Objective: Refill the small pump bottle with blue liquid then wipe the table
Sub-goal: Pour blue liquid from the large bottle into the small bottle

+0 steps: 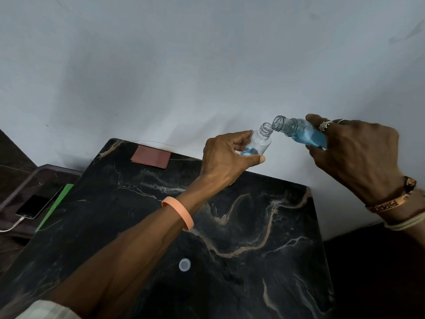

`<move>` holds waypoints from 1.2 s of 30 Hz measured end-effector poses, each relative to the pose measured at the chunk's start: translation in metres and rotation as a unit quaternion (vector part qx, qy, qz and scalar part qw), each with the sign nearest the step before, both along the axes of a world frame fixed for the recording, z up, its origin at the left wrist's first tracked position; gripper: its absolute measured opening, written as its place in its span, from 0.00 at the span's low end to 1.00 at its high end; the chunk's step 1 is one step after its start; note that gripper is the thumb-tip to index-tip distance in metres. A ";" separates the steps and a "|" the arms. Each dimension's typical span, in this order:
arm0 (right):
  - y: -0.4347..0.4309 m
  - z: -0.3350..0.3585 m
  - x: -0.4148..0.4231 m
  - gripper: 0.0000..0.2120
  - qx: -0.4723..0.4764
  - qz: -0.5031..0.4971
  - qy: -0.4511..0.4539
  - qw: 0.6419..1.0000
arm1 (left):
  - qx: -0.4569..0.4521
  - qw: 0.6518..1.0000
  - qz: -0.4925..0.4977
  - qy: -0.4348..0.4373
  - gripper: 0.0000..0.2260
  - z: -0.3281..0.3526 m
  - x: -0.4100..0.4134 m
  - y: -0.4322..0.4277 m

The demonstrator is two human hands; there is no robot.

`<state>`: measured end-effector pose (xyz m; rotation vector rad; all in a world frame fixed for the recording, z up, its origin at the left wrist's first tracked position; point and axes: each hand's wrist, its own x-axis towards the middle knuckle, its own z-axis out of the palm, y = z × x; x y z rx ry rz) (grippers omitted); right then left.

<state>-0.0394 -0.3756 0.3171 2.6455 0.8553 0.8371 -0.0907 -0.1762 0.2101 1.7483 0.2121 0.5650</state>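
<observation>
Pouring blue liquid, mouth to mouth, above the far edge of the table.

Left hand (pixel 226 155) curled round the small bottle (pixel 258 142), fingers behind, thumb across the front near the base; bottle held about upright, uncapped, a shallow pool of blue at the bottom. Right hand (pixel 351 153) closed on the big bottle (pixel 303 133), tipped leftward near level, open neck just touching the small bottle's mouth; blue liquid sits in its body, neck looks clear. Both bottles held in air, over the far right part of the black marble table (pixel 253 284). White cap (pixel 184 265) lies flat on the table, near centre. Reddish cloth (pixel 151 156) folded at the far left corner. Phone (pixel 38 204) on a lower surface, left of the table, cable plugged in.
</observation>
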 end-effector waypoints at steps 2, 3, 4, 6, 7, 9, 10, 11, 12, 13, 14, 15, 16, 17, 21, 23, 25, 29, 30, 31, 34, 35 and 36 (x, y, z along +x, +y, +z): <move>0.001 0.000 0.000 0.24 0.000 0.002 -0.001 1.000 | 0.001 1.000 0.001 0.000 0.26 0.001 -0.001 0.000; 0.001 0.000 0.000 0.24 -0.001 0.002 -0.002 1.000 | 0.002 1.000 0.001 0.000 0.26 0.001 -0.001 0.000; 0.001 -0.001 0.000 0.23 -0.002 0.001 -0.002 1.000 | 0.004 1.000 0.001 0.000 0.26 0.001 -0.002 0.001; 0.001 -0.001 0.000 0.23 -0.001 0.001 -0.003 1.000 | 0.008 1.000 0.000 0.000 0.25 0.002 -0.003 0.001; 0.001 -0.001 0.000 0.22 0.000 0.000 -0.003 1.000 | 0.009 1.000 -0.001 0.001 0.25 0.002 -0.003 0.001; 0.001 -0.001 0.000 0.22 0.001 0.000 -0.003 1.000 | 0.011 1.000 0.001 0.004 0.26 0.001 -0.002 0.001; 0.001 -0.001 0.001 0.22 0.002 0.001 -0.003 1.000 | 0.010 1.000 0.002 0.006 0.26 0.001 -0.002 0.001; 0.000 -0.001 0.001 0.22 0.002 0.002 -0.003 1.000 | 0.006 1.000 0.002 0.006 0.27 0.001 -0.002 0.001; 0.000 -0.001 0.000 0.22 0.001 0.002 -0.002 1.000 | 0.002 1.000 0.003 0.006 0.27 0.000 -0.002 0.000; 0.001 -0.001 0.000 0.22 0.000 0.002 -0.002 1.000 | 0.001 1.000 0.003 0.006 0.27 0.000 -0.001 0.000; 0.001 -0.001 0.000 0.22 -0.001 0.002 -0.003 1.000 | 0.000 1.000 0.003 0.006 0.27 0.000 -0.001 0.000; 0.000 -0.001 0.000 0.23 -0.003 0.001 -0.003 1.000 | 0.001 1.000 0.001 0.006 0.28 0.001 -0.001 0.000; 0.000 -0.001 0.001 0.23 -0.004 0.000 -0.002 1.000 | 0.002 1.000 0.000 0.006 0.28 0.001 -0.001 0.000; 0.000 -0.001 0.001 0.23 -0.006 -0.002 -0.003 1.000 | 0.003 1.000 0.000 0.006 0.28 0.000 -0.001 0.000; 0.000 -0.002 0.000 0.22 -0.004 -0.005 -0.005 1.000 | 0.001 1.000 0.000 0.005 0.28 0.000 -0.001 -0.001; 0.000 -0.002 0.000 0.23 0.003 0.000 -0.004 1.000 | 0.002 1.000 -0.001 0.007 0.28 0.000 0.000 -0.001; 0.000 -0.001 0.000 0.23 0.007 0.004 -0.004 1.000 | 0.006 1.000 0.000 0.006 0.27 0.000 -0.001 -0.001; 0.000 -0.001 -0.001 0.23 0.003 0.003 -0.003 1.000 | 0.001 1.000 0.000 0.007 0.28 0.000 -0.001 -0.001; 0.000 -0.001 -0.001 0.23 0.002 0.001 -0.002 1.000 | 0.001 1.000 -0.001 0.007 0.28 0.000 -0.001 -0.001; 0.000 -0.002 -0.001 0.23 0.001 -0.002 -0.001 1.000 | 0.002 1.000 -0.002 0.008 0.27 0.000 -0.001 -0.001; 0.000 -0.001 -0.001 0.23 -0.004 -0.007 0.000 1.000 | 0.004 1.000 0.000 0.002 0.27 0.000 -0.002 -0.001; 0.000 -0.001 -0.001 0.22 -0.004 -0.007 0.000 1.000 | 0.006 1.000 0.000 0.001 0.26 0.000 -0.002 -0.001; 0.000 -0.001 -0.001 0.22 -0.004 -0.007 0.000 1.000 | 0.007 1.000 -0.001 0.001 0.26 0.000 -0.001 -0.001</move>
